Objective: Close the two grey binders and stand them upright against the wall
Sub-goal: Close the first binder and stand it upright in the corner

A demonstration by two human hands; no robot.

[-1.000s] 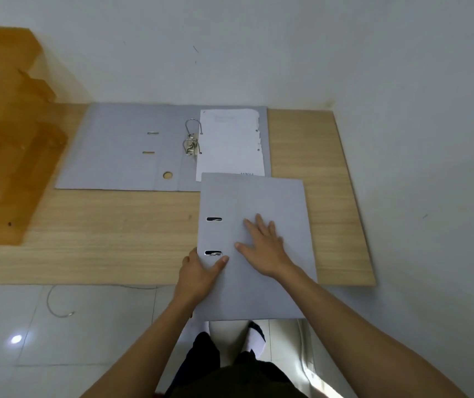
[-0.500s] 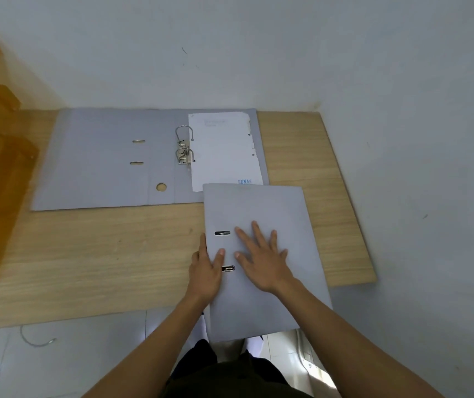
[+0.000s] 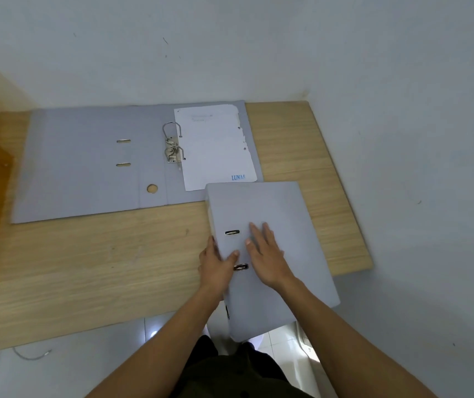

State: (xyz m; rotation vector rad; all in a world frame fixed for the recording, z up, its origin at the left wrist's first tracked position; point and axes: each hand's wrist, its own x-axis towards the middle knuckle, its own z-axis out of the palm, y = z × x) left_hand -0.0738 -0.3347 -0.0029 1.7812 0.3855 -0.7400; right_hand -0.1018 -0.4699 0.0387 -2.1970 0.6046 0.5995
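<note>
Now, step in hand: the near grey lever-arch binder (image 3: 270, 242) is shut and being squared up before lifting.
Near binder: lies flat on the wooden bench (image 3: 92, 259), cover up, its near end hanging past the bench's front edge over the tiled floor (image 3: 58, 366); its far corner overlaps the other binder's corner.
Left hand (image 3: 215, 265): cupped along the spine edge, thumb hooked over the cover beside the nearer ring slot (image 3: 240, 267), fingers down the spine side; gripping the edge rather than lying open.
Right hand (image 3: 267, 254): flat on the cover, fingers spread, pressing down just right of the two slots.
What changed: over the last second the left hand has slid from the near edge up the spine, and the closed binder has turned slightly, its far end angling toward the wall (image 3: 258, 47).
What that means: by my reading, closing of this binder is done and the grip is being set to tip it onto its edge; one half of the closing is finished, no standing yet.
Far binder (image 3: 86, 162): open flat against the back wall, arch rings (image 3: 172, 145) exposed, a punched white sheet (image 3: 215, 147) lying loose on its right flap, printed "LUNAS".
Left to do: probably stand the near binder, then close the far one, tucking in the sheet.
</note>
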